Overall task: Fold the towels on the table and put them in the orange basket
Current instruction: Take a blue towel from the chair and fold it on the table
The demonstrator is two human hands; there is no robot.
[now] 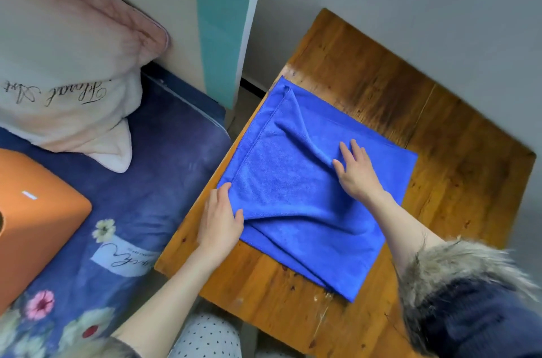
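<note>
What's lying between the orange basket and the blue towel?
In the head view, a stretch of blue flowered bedcover lies between the orange basket and the blue towel, then the wooden table's edge.

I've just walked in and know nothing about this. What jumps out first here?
A bright blue towel lies on the wooden table, with wrinkles in it. The right hand rests flat on its middle, while the left hand holds its near left edge. At far left, on the flowered bed, stands the orange basket.
</note>
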